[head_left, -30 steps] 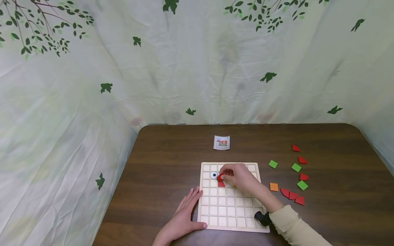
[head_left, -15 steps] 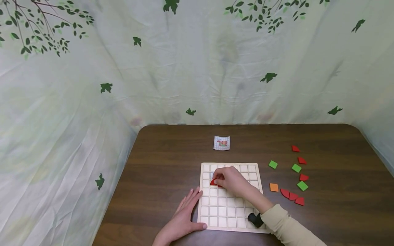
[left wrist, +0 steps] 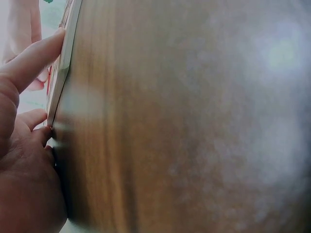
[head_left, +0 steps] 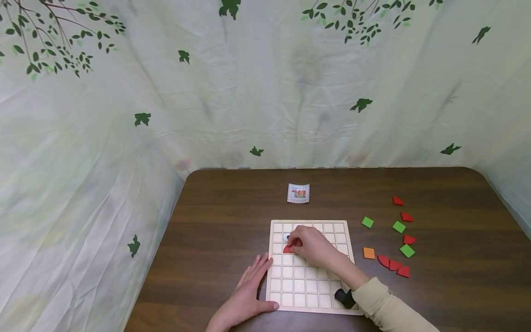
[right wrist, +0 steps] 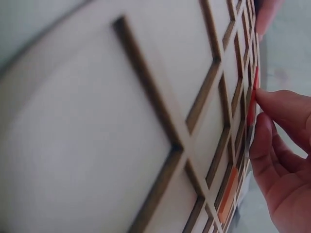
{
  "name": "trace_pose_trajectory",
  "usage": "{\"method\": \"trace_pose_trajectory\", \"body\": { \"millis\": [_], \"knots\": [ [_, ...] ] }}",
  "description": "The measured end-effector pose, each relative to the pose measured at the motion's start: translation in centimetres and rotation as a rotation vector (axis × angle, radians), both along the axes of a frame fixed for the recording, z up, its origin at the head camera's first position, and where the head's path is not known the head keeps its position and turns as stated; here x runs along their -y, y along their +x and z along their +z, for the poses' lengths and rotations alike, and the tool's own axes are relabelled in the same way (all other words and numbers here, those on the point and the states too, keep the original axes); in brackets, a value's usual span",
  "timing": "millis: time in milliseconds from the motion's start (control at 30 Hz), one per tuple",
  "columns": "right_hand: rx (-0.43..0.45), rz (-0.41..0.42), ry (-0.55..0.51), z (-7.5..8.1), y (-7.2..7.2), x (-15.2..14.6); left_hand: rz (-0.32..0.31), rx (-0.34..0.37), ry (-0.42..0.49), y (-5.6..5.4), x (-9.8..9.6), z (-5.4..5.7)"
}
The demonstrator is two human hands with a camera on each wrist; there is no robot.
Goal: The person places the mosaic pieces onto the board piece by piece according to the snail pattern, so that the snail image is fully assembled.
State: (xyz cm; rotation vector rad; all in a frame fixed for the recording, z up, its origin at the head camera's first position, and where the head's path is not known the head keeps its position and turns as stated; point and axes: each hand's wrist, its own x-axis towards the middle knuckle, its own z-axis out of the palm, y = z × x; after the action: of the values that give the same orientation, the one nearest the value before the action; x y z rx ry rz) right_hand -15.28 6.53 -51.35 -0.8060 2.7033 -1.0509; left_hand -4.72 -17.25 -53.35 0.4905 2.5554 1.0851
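Observation:
My right hand (head_left: 313,246) is over the upper left of a white gridded board (head_left: 299,285). Its curled thumb and fingers are at a red curved-edged tile (head_left: 287,249), which lies low in a cell. In the right wrist view the thumb touches red (right wrist: 251,107), and an orange tile (right wrist: 228,195) sits in another cell. A white tile with a black dot (head_left: 286,237), partly covered by the fingers, sits just above the red one. My left hand (head_left: 249,290) rests at the board's left edge, fingers extended, thumb at the lower left corner.
Right of the board lie an orange square (head_left: 368,253), several red tiles (head_left: 394,265) and green squares (head_left: 399,227). A small picture card (head_left: 298,193) is behind the board. A black device (head_left: 345,299) is on the right wrist, above the board's lower right.
My right hand has carried the red tile left and down to the cell below the dotted tile, where it now lies flatter. The left hand has stayed in place.

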Motion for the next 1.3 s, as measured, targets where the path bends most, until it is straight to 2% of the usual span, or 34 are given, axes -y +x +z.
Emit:
{"method": "trace_pose_trajectory", "body": {
  "millis": [167, 400, 633, 800, 1300],
  "knots": [
    [0.032, -0.044, -0.022, 0.2, 0.5, -1.2, 0.000, -0.032, 0.016, 0.2, 0.0, -0.1],
    [0.091, -0.133, -0.026, 0.8, 1.1, -3.6, 0.006, -0.029, 0.008, 0.1, -0.1, 0.0],
    [0.075, -0.173, -0.014, 0.7, 2.0, -6.6, 0.002, -0.049, 0.014, 0.2, -0.1, 0.0],
    [0.105, -0.225, -0.018, 1.1, 2.9, -9.0, 0.004, -0.047, 0.006, 0.2, -0.2, -0.2],
    [0.012, -0.289, 0.052, 0.8, 4.8, -15.9, 0.007, -0.021, -0.009, 0.0, -0.2, -0.2]
  ]
}}
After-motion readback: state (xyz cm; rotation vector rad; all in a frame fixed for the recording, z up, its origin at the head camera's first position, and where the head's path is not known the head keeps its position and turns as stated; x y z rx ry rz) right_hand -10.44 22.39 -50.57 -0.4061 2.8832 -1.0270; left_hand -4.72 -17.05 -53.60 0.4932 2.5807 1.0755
